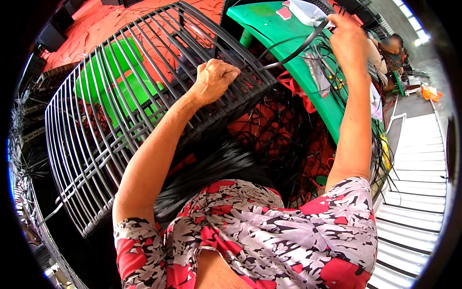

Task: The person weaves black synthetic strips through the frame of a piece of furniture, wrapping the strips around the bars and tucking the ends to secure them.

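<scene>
- Left grip (216, 79): upper centre of the frame. My fingers are curled closed against the bars; I cannot tell whether they clasp a bar.
- Right grip (349, 38): upper right of the frame. I pinch the end of a dark strip (308, 42) between thumb and fingers.
- Strip position: from my right grip it curves down and leftward to the right corner of the black barred rack (138, 129).
- Rack position: tilted, spanning the left and upper centre. A green plastic item (118, 79) shows through its bars.
- Green tabletop (260, 19): upper right, partly beneath my right forearm. It carries a white tray (303, 12) near my right grip.
- Bundle of dark strips (211, 168): centre, below the rack.
- Red floor (106, 19): upper left, beyond the rack.
</scene>
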Available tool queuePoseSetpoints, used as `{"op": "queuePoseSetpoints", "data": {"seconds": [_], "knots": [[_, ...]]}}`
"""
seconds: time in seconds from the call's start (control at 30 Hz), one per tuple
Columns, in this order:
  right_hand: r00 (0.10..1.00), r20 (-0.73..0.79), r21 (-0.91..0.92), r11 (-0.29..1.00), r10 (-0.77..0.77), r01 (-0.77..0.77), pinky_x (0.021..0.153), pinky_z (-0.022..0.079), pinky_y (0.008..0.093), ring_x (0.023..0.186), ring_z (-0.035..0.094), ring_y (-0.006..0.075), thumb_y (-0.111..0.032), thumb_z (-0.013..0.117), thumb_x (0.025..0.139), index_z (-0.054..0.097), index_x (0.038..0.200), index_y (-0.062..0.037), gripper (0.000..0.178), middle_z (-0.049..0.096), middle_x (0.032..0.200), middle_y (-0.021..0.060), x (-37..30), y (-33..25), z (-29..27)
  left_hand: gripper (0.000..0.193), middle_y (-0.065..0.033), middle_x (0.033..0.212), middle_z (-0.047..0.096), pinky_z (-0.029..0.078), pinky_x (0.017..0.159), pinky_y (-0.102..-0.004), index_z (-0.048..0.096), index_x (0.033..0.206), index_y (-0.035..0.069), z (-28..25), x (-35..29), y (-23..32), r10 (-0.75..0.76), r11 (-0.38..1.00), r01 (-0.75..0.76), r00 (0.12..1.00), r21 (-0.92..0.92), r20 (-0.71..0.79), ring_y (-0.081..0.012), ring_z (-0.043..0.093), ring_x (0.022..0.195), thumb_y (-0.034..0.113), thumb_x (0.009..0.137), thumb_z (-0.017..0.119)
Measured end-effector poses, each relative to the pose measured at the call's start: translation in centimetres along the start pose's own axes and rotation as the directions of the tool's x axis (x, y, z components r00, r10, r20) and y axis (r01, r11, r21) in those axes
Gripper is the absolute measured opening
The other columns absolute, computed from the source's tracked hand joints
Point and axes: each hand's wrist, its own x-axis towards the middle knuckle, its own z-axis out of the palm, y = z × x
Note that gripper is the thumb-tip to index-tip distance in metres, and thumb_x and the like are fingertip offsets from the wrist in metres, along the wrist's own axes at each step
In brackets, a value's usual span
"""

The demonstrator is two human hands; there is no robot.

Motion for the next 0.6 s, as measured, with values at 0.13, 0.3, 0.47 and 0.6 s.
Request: {"op": "queuePoseSetpoints", "data": {"seconds": [0.13,0.3,0.47,0.6], "knots": [[0.99,-0.139,0.562,0.823,-0.008,0.086,0.073,0.047,0.0322,0.084,0.062,0.0215,-0.015,0.061,0.076,0.064,0.091,-0.0084,0.017,0.065,0.088,0.01,0.0,-2.5,-5.0,0.021,-0.0067,0.09,0.06,0.045,0.08,-0.0309,0.064,0.103,0.003,0.2,1.4,2.2,-0.106,0.973,0.125,0.989,-0.194,0.107,-0.0175,0.055,0.087,0.013,0.089,0.052],[0.892,0.296,0.747,0.665,-0.341,0.006,0.076,0.047,0.0297,0.085,0.062,0.0162,-0.02,0.052,0.091,0.06,0.105,-0.0027,0.024,0.065,0.094,0.0109,-3.2,-9.5,0.0,0.024,-0.0044,0.094,0.06,0.043,0.086,-0.0265,0.061,0.108,0.002,-0.5,0.2,0.5,-0.232,0.92,0.26,0.964,-0.294,0.126,-0.0127,0.054,0.094,0.013,0.089,0.052],[0.935,0.153,0.421,0.878,-0.318,0.23,0.096,0.037,0.0439,0.118,0.043,0.0348,-0.024,0.048,0.09,0.049,0.118,0.001,0.037,0.047,0.125,0.0197,-9.9,-8.9,10.7,0.025,-0.0046,0.101,0.063,0.041,0.089,-0.0317,0.062,0.109,0.005,-3.9,2.1,2.8,-0.347,0.805,0.166,0.911,-0.57,-0.224,-0.0138,0.055,0.098,0.013,0.087,0.053],[0.941,0.098,0.456,0.855,-0.324,0.247,0.097,0.035,0.0438,0.118,0.044,0.0337,-0.027,0.047,0.09,0.049,0.118,0.0004,0.04,0.049,0.124,0.019,-9.9,-10.1,11.7,0.027,-0.0097,0.106,0.061,0.045,0.087,-0.0321,0.059,0.108,-0.003,-17.3,-3.6,2.3,-0.239,0.9,-0.043,0.784,-0.434,-0.573,-0.0177,0.059,0.099,0.012,0.088,0.051]]}}
